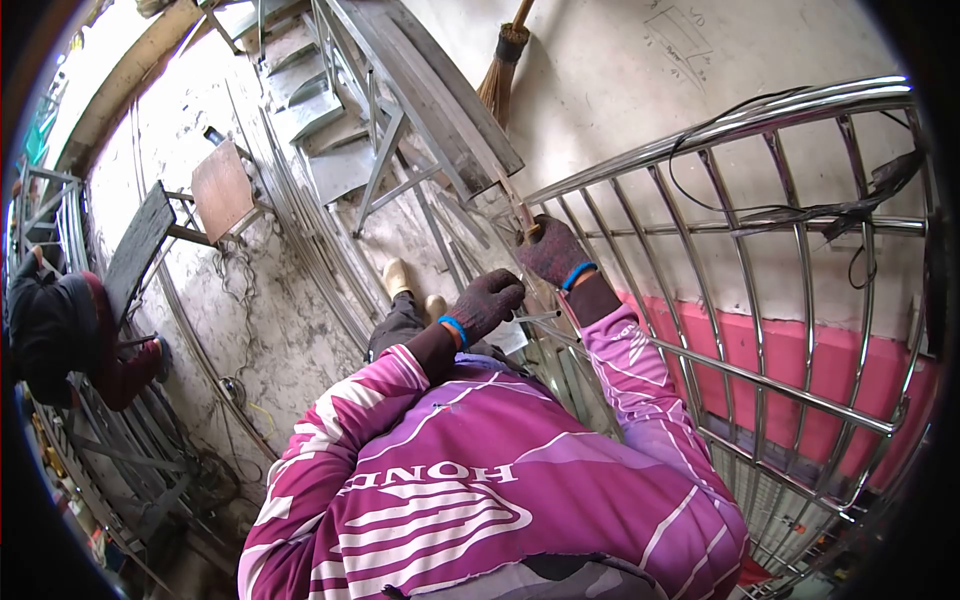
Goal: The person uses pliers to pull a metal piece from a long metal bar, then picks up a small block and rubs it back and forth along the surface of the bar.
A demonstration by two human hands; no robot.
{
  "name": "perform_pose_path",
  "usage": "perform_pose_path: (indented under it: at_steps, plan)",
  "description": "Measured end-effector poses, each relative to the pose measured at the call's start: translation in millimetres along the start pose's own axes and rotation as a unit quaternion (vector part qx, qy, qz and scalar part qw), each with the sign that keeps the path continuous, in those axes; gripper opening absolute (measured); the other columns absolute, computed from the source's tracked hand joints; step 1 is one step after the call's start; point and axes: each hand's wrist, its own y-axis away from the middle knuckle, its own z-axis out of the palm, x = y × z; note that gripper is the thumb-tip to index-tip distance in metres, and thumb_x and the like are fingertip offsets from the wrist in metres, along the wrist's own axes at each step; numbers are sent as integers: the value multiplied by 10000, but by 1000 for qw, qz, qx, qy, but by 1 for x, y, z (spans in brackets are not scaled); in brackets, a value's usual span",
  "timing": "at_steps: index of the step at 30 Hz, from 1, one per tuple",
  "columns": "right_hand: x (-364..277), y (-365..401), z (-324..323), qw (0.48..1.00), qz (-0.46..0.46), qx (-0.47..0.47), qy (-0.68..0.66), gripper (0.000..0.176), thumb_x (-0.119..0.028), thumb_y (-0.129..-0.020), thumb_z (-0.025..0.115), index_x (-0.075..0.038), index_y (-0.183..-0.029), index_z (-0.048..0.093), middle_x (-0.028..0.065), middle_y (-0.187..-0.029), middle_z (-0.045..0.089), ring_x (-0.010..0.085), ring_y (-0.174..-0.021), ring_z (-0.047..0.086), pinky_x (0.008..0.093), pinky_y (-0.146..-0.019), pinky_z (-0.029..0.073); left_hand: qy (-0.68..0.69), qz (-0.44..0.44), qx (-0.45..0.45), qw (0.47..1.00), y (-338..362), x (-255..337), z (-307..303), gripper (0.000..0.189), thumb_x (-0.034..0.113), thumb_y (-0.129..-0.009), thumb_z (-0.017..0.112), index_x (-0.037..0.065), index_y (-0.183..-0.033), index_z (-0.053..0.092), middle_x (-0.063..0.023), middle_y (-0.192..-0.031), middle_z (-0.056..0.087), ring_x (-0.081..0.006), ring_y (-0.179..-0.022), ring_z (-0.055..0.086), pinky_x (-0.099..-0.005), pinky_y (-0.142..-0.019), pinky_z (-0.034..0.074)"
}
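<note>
My right hand (555,252), in a dark knit glove with a blue band at the wrist, is closed round a slim tan-brown stick-like piece (525,214), which points up toward the end of the long metal bench. It is held beside the top corner of a shiny metal railing (720,150). Lower and to the left, my left hand (487,303), gloved the same way, has its fingers curled in close above my knees. I cannot tell what, if anything, they hold. Thin metal bars (545,318) lie just right of that hand.
A grey metal bench (420,90) extends away ahead, with a broom (503,75) against the wall behind. Long metal strips (300,215) and cables lie on the floor. At the left, another person (75,330) bends near a dark board (140,245) and a small brown-topped stool (222,190).
</note>
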Motion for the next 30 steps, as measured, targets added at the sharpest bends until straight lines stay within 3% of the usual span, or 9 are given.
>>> perform_pose_path:
  at_steps: [10, 20, 23, 26, 28, 30]
  plan:
    - [-19, 5, -13, 997, 1, -1, 77, 389, -380, -815, 746, -14, -945, 782, 274, -952, 760, 450, -935, 743, 521, -864, 592, -24, 2, -2, 1000, 1, 0, 2, 283, 234, -1032, 625, -15, -1147, 693, -87, -936, 710, -180, -785, 688, -346, -735, 575]
    - [-7, 1, -8, 996, -17, 10, 90, 398, -378, -824, 751, -5, -957, 787, 279, -957, 761, 450, -949, 744, 513, -874, 596, -72, 9, 0, 997, -4, 8, 16, 312, 268, -1049, 642, -21, -1160, 681, -93, -981, 702, -186, -829, 705, -348, -764, 583]
    - [-6, 2, -9, 996, -25, 12, 82, 400, -380, -822, 755, -3, -952, 788, 281, -965, 761, 456, -961, 741, 513, -872, 595, -83, 20, -5, 996, -9, 7, 22, 334, 259, -1019, 637, -30, -1176, 693, -118, -1001, 742, -216, -847, 716, -385, -797, 586]
    - [-21, 10, -18, 999, 1, -7, 52, 443, -412, -818, 770, 7, -962, 780, 283, -932, 756, 451, -920, 744, 498, -861, 594, -87, 4, -22, 996, -7, 8, 26, 293, 264, -1044, 631, -13, -1127, 679, -85, -969, 696, -185, -828, 703, -344, -770, 581]
    - [-28, 12, -26, 997, 24, -75, 21, 535, -446, -810, 800, 19, -1071, 752, 266, -997, 762, 392, -949, 748, 461, -883, 584, -82, 4, -21, 996, -7, 2, 24, 344, 272, -1021, 635, -29, -1176, 694, -114, -1006, 744, -200, -844, 704, -375, -794, 581]
    - [-14, 20, -25, 998, -3, -55, -12, 581, -440, -818, 810, 21, -1159, 717, 243, -1051, 754, 354, -985, 737, 443, -905, 574, -79, 6, -18, 997, -1, 0, 17, 343, 273, -1021, 635, -28, -1175, 694, -109, -1004, 744, -192, -834, 698, -366, -782, 579]
